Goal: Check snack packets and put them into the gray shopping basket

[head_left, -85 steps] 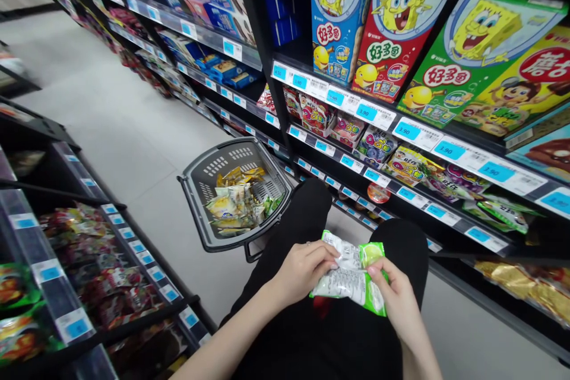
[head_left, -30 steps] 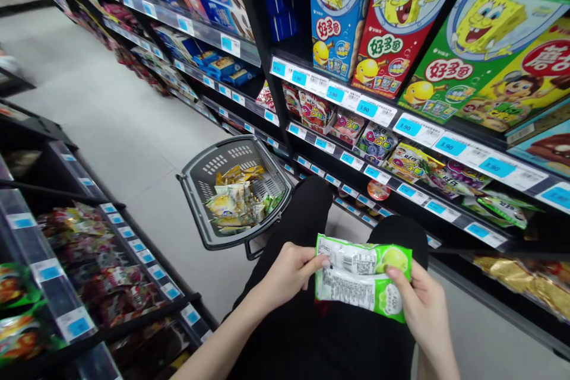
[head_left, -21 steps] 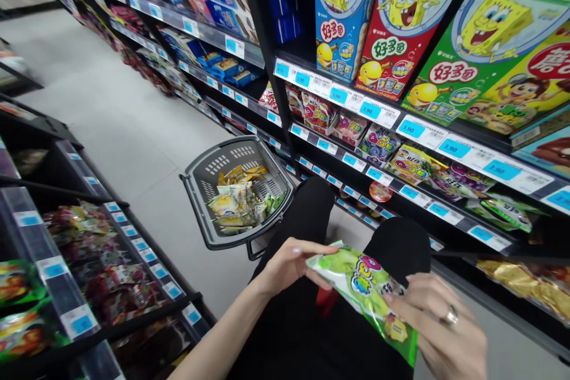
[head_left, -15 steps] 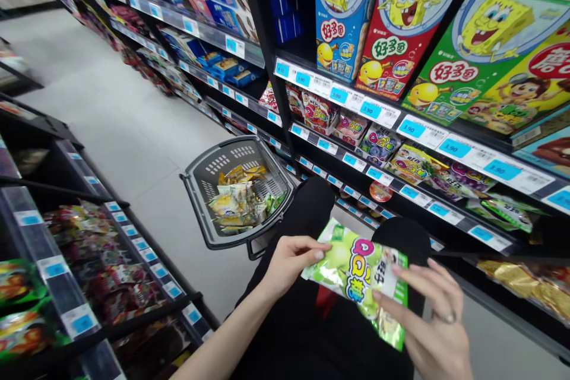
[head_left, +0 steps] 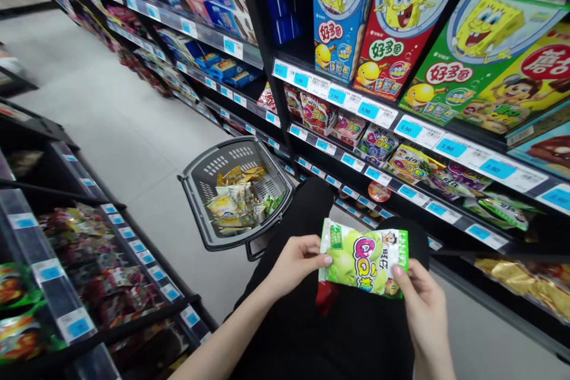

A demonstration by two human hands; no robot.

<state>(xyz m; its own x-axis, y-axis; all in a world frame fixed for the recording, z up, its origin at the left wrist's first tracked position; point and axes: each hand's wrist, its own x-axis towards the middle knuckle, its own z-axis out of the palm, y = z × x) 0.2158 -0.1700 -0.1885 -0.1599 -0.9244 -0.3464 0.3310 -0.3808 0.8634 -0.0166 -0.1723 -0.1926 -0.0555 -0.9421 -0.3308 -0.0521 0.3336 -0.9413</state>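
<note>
Green candy bag [head_left: 363, 257], left hand [head_left: 296, 261] and right hand [head_left: 421, 300] pinching its ends

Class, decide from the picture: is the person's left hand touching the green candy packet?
Touching. The head view shows the left hand pinching the green candy packet at its left edge; the right hand holds its lower right corner.

Green gummy candy packet [head_left: 363, 256] face-up, left hand [head_left: 296, 262] pinching one end, right hand [head_left: 421, 297] the other, grey shopping basket [head_left: 200, 187] of snacks on the floor beyond
</note>
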